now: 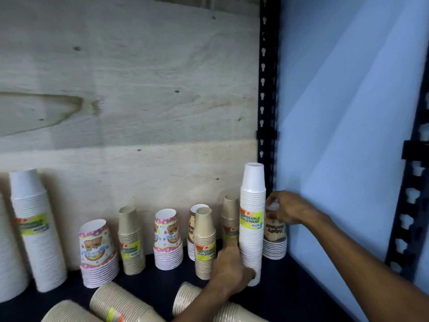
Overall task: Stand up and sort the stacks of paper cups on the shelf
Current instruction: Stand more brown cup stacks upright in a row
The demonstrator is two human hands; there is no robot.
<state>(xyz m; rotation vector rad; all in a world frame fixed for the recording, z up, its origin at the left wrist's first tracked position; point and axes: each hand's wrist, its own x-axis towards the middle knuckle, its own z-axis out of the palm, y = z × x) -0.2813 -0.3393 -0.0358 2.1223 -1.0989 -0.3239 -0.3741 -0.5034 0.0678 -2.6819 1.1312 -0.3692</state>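
A tall white cup stack (252, 205) with a yellow-green label stands upright near the shelf's right end. My left hand (229, 263) grips its lower part from the left. Behind it to the right stands a short brown-printed cup stack (275, 240); my right hand (286, 209) holds its top with curled fingers. Left of these stand kraft-brown stacks (204, 242) (131, 240) (229, 219) and pink bear-printed stacks (166, 238) (97, 252). Another tall white stack (37, 228) stands at the far left. Several kraft stacks (120, 305) (222, 310) lie on their sides at the front.
The dark shelf board (301, 287) carries everything. A plywood back panel (130, 89) closes the rear. Black perforated steel uprights (267, 89) (408, 217) frame the right side, with a pale blue wall (343, 112) between them.
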